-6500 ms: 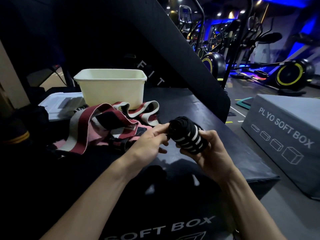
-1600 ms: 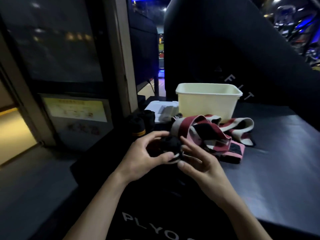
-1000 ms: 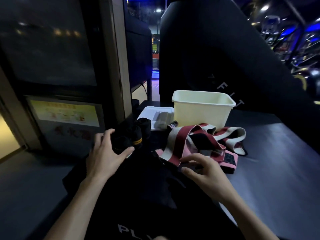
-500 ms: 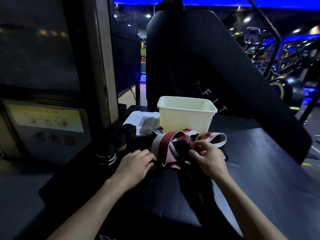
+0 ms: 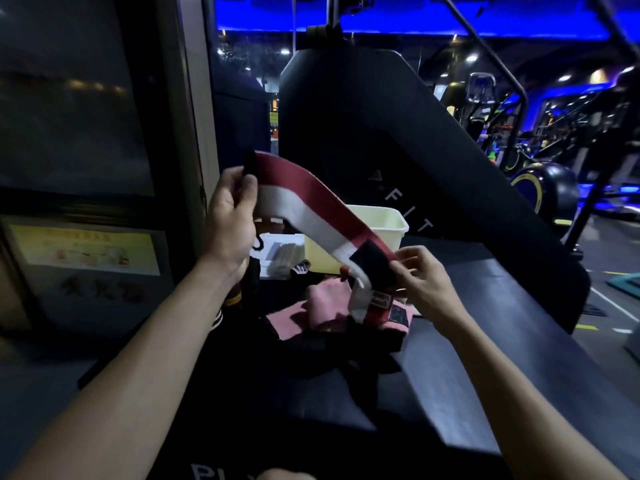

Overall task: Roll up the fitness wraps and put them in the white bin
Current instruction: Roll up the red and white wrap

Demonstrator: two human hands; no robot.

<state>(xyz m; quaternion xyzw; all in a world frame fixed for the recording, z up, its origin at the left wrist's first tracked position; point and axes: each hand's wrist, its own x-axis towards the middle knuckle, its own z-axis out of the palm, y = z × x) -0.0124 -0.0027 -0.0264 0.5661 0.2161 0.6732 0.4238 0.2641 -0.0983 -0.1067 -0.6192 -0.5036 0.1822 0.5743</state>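
Gym bench — red-white wrap (image 5: 311,209) now lifted, pinched between left hand (image 5: 230,220) and right hand (image 5: 420,284).

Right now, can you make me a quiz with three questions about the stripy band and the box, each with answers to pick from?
1. Where is the white bin?
A. On the floor
B. Behind the raised wrap, on the black surface
C. In the person's lap

2. Which colours does the lifted wrap show?
A. Red, white and black
B. Green and yellow
C. All blue

3. How is the wrap held?
A. Lying rolled in the bin
B. Stretched between both hands
C. Dropped, untouched

Answers:
1 B, the bin stands beyond the wrap on the dark surface.
2 A, red and white bands run along it, with a black patch.
3 B, the left hand grips the upper end and the right hand pinches the lower.
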